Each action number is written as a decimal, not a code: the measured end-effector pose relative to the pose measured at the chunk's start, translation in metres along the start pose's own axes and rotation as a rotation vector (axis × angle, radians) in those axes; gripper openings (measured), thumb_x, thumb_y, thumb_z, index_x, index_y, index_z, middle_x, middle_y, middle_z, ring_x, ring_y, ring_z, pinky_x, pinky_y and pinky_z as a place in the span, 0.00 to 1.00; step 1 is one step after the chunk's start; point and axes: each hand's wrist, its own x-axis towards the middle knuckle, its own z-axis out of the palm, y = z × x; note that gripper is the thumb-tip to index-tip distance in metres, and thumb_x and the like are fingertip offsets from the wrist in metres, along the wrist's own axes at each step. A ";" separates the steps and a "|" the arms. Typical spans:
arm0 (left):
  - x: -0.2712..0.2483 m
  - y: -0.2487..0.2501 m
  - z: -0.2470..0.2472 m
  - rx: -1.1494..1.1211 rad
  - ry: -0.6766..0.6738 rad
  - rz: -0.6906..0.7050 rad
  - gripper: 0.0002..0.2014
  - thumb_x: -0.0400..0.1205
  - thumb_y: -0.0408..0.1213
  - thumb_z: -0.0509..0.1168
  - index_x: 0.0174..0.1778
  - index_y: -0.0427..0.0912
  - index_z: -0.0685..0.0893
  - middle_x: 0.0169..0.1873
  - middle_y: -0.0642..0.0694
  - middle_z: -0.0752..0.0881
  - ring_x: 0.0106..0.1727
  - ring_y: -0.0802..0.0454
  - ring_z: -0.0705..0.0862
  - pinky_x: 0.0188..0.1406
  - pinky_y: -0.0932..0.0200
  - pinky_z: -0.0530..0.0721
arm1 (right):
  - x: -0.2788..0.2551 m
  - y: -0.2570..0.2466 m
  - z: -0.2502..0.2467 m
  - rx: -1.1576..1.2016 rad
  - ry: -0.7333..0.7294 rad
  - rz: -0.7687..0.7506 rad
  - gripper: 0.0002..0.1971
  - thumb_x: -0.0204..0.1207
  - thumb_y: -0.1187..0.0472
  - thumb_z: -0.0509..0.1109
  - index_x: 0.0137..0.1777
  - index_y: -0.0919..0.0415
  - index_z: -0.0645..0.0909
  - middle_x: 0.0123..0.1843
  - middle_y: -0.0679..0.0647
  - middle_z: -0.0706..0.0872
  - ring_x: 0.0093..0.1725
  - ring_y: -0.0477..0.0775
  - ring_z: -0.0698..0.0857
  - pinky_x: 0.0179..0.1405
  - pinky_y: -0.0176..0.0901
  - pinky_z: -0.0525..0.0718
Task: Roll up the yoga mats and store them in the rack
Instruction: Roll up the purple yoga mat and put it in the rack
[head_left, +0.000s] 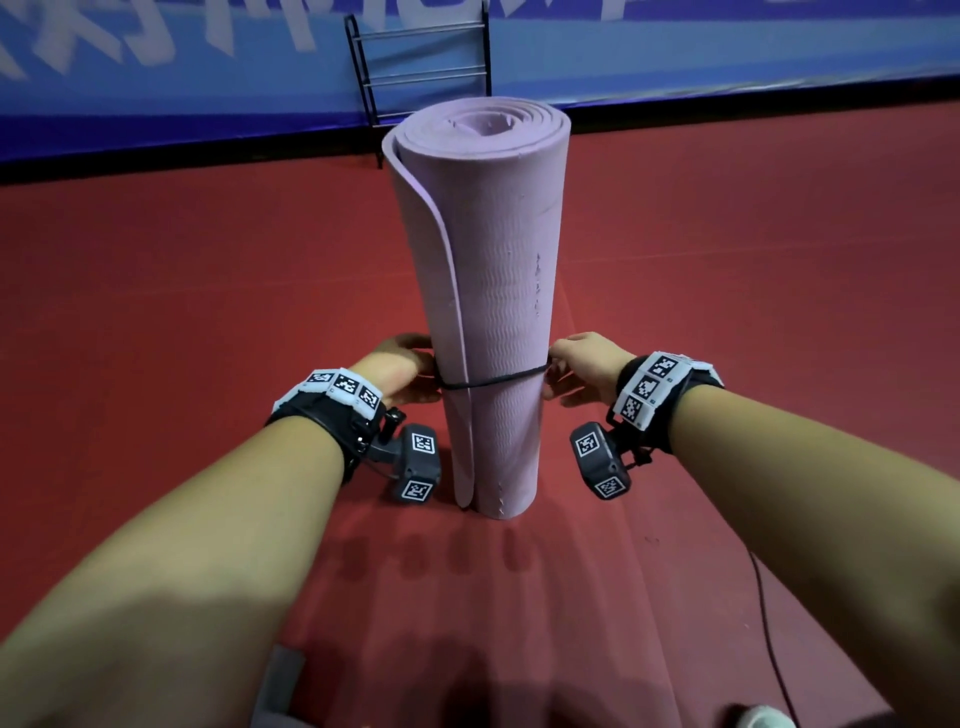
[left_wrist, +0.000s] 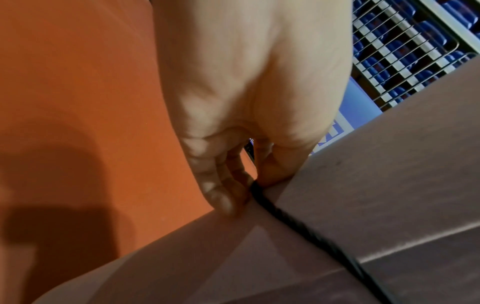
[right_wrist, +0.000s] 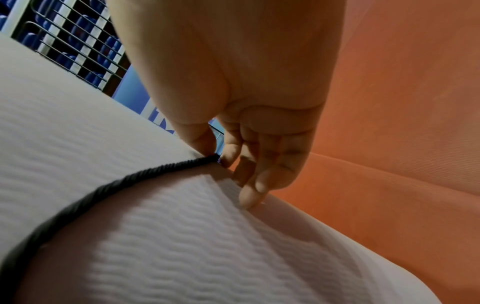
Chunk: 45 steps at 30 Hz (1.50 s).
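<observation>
Yoga mat rolled, upright; cord pinched both sides; rack behind.

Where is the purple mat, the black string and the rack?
purple mat (head_left: 493, 270): head view, middle of the roll.
black string (head_left: 493, 383): head view, front of the loop.
rack (head_left: 423, 78): head view, a crossbar.

The head view is evenly lit from above; soft shadows are cast on the red floor near the lower centre. The edges are curved by wide-angle distortion, and the upper corners are blurred. Both wrist views are dimmer, softly focused and slightly motion-blurred.
</observation>
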 end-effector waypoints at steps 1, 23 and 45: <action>0.000 0.000 0.001 -0.012 0.007 -0.002 0.18 0.81 0.18 0.60 0.65 0.37 0.80 0.31 0.39 0.86 0.28 0.45 0.84 0.24 0.58 0.84 | -0.001 0.000 0.000 0.017 -0.009 0.007 0.07 0.81 0.63 0.60 0.43 0.63 0.76 0.30 0.58 0.81 0.29 0.57 0.86 0.30 0.43 0.83; -0.008 0.020 0.012 -0.017 -0.035 0.169 0.43 0.66 0.37 0.81 0.74 0.58 0.67 0.62 0.47 0.85 0.62 0.49 0.84 0.62 0.40 0.79 | -0.001 -0.010 -0.009 -0.067 0.001 -0.316 0.34 0.72 0.69 0.74 0.77 0.44 0.71 0.44 0.56 0.81 0.42 0.55 0.80 0.40 0.47 0.79; 0.061 0.055 0.030 -0.251 0.199 0.401 0.50 0.61 0.34 0.86 0.78 0.46 0.68 0.68 0.45 0.84 0.66 0.50 0.86 0.64 0.42 0.86 | 0.069 -0.056 0.003 0.105 0.014 -0.602 0.42 0.70 0.69 0.81 0.82 0.54 0.66 0.71 0.49 0.81 0.72 0.43 0.79 0.61 0.32 0.80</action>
